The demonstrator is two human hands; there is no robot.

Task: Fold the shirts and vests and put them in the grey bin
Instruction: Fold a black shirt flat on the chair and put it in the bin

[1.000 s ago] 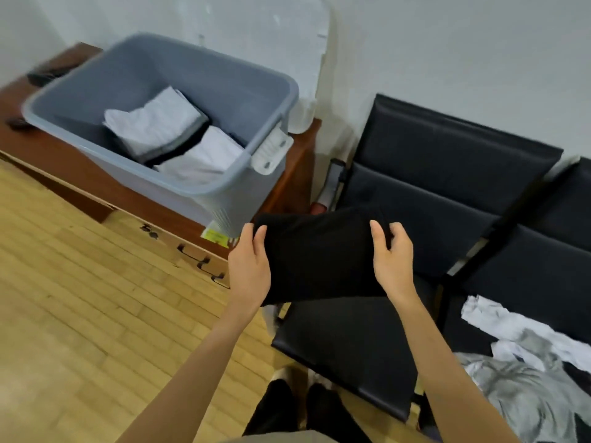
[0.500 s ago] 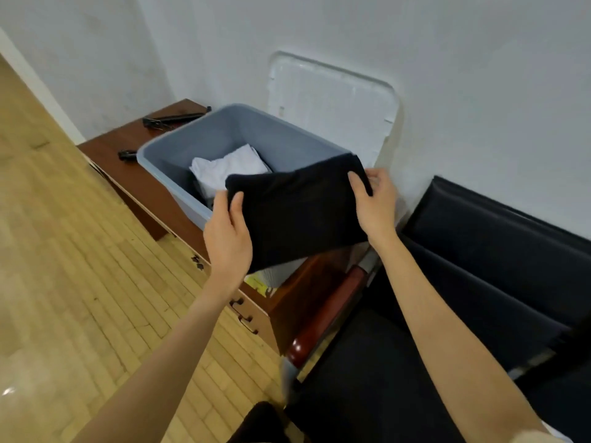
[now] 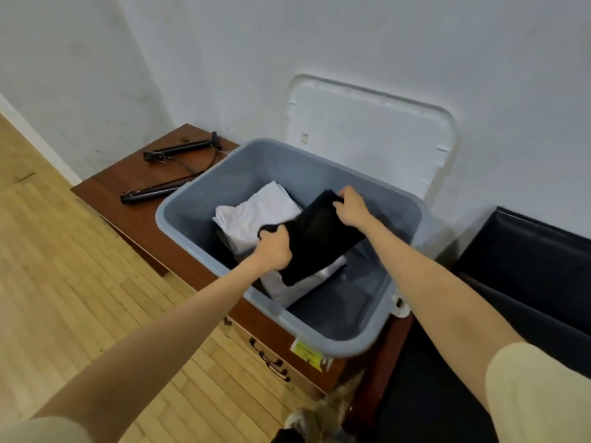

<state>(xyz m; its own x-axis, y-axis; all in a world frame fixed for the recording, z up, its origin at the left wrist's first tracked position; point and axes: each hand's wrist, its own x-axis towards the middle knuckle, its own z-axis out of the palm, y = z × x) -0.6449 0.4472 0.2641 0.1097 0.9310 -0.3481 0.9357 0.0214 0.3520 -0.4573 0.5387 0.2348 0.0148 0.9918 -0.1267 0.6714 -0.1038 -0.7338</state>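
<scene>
Lying at the far left of the wooden bench (image 3: 134, 199) are two black rods (image 3: 179, 148), well apart from the work. Next along stands the grey bin (image 3: 319, 334), its white lid (image 3: 374, 135) propped against the wall behind it. Inside the bin, toward its left side, sits a folded white garment (image 3: 256, 215), with a second pale folded piece (image 3: 297, 289) nearer the front wall.

The left hand (image 3: 273, 251) is curled tight round the near-left corner of the folded black garment (image 3: 319, 241); the right hand (image 3: 350, 207) pinches its far corner. So the black piece hangs between the two hands, inside the bin's walls, its long axis running from near-left to far-right and tilted, the far end higher. Its lower edge lies over the pale piece and looks to be touching it, though I cannot be sure.

It looks a neat, flat, dark rectangle, soft and limp, no loose sleeves showing. To my eye the coming move is simply down and let go: the left hand is lower and nearer the stack, so the right end has further to drop to lay it level. A black padded seat (image 3: 527, 270) stands at the right.
</scene>
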